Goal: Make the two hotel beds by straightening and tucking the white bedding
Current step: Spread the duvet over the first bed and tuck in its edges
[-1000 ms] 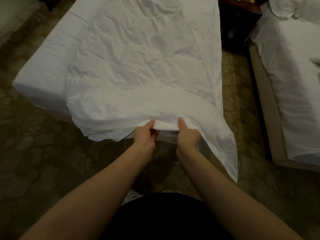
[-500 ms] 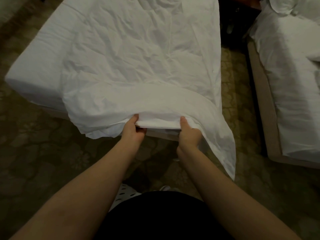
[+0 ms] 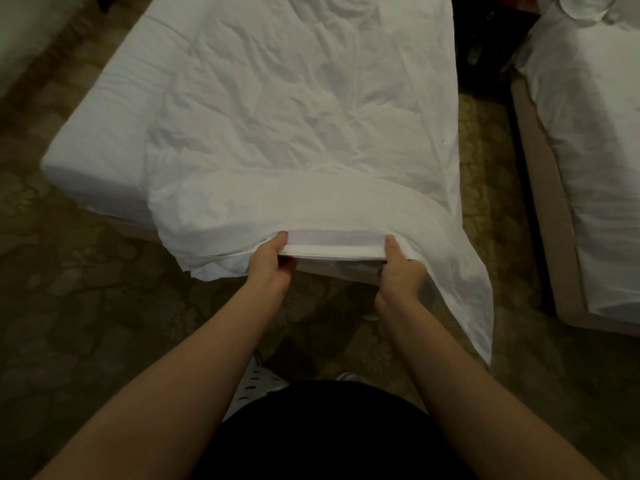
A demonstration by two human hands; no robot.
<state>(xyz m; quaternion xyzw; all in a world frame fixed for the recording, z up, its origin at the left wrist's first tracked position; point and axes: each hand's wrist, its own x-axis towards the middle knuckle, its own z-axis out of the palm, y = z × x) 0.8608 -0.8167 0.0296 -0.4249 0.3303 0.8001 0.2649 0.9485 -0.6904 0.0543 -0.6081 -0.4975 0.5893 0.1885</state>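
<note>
A wrinkled white sheet (image 3: pixel 304 109) lies over the near bed (image 3: pixel 100 143), whose left strip of mattress is uncovered. At the foot of the bed the sheet's edge is folded into a flat band. My left hand (image 3: pixel 272 263) grips the left end of that band, thumb on top. My right hand (image 3: pixel 400 268) grips its right end the same way. A loose corner of the sheet (image 3: pixel 474 306) hangs down toward the floor at the right. The second bed (image 3: pixel 595 140) with white bedding stands at the right edge.
Patterned carpet (image 3: pixel 86 323) surrounds the beds. A narrow carpet aisle (image 3: pixel 488 174) separates them, with a dark nightstand (image 3: pixel 485 39) at its far end. The second bed's beige base (image 3: pixel 550 244) borders the aisle. My white shoes (image 3: pixel 256 379) show below my arms.
My hands have spread apart along the folded sheet edge, the left one sliding further left, and the band between them has been pulled flat and taut.
</note>
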